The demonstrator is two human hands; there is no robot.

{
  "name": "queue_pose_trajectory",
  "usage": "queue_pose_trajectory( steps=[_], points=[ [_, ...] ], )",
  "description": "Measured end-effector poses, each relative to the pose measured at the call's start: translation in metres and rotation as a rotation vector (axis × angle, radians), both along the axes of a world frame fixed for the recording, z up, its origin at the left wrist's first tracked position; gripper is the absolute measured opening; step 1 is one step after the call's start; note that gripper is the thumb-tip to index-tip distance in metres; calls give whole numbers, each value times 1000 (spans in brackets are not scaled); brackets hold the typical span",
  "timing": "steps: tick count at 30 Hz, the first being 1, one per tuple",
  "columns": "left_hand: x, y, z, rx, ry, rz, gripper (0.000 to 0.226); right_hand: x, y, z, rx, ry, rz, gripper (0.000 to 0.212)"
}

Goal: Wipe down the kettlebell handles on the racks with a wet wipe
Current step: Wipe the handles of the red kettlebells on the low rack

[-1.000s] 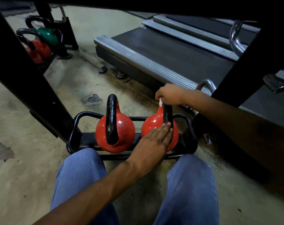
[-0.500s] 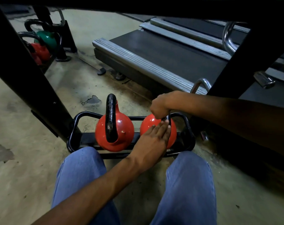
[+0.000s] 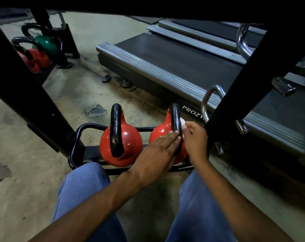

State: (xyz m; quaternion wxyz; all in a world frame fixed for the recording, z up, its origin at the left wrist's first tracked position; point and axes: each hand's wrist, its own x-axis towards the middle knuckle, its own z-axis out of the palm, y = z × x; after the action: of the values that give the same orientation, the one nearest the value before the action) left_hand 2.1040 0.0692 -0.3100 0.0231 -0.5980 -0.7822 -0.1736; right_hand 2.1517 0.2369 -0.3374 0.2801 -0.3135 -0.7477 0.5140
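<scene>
Kettlebells stand far off at my left edge: a green kettlebell (image 3: 47, 43) with a small red kettlebell (image 3: 41, 57) just beside it, both partly hidden by a black post (image 3: 26, 95) that slants across my view. Moving right over the patchy floor (image 3: 17, 172), I see a low black rack (image 3: 75, 149) just in front of the knees, which are in blue trousers (image 3: 82, 186).

Two larger red kettlebells stand in it side by side. The left kettlebell (image 3: 129, 144) stands alone, and neither hand touches its black left handle (image 3: 115, 130). Both hands meet at the right kettlebell (image 3: 159, 133). The left hand (image 3: 157, 152) lies flat on its red body, fingers straight and together, tips against the near leg of the black right handle (image 3: 174, 116). The right hand (image 3: 194, 138) comes in from the other side with curled fingers, pinching a white wipe (image 3: 182, 122) against the right face of that handle, about midway up. Only a small bit of the wipe shows above the fingers.

Farther right, a grey treadmill (image 3: 165, 55) runs back from the rack, and a second post (image 3: 246, 84) crosses in front of it.
</scene>
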Motion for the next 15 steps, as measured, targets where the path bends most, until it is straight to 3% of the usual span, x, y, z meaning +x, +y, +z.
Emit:
queue_pose_trajectory(
  steps=[4, 5, 8, 11, 15],
  points=[
    [-6, 4, 5, -1, -15, -12, 63, -51, 22, 23, -992, 73, 29, 31],
    [-5, 3, 5, -3, -17, -11, 64, -55, 29, 25, -1125, 60, 77, 37],
    [-4, 1, 3, -9, -18, -17, 64, -47, 31, 12, -1154, 6, 141, 41],
    [-3, 1, 3, -1, -8, -6, 64, -43, 26, 17, -1218, 110, 195, 45],
    [-4, 1, 4, -11, -3, 0, 66, -59, 26, 38, -1279, 171, 79, 41]
  ],
)
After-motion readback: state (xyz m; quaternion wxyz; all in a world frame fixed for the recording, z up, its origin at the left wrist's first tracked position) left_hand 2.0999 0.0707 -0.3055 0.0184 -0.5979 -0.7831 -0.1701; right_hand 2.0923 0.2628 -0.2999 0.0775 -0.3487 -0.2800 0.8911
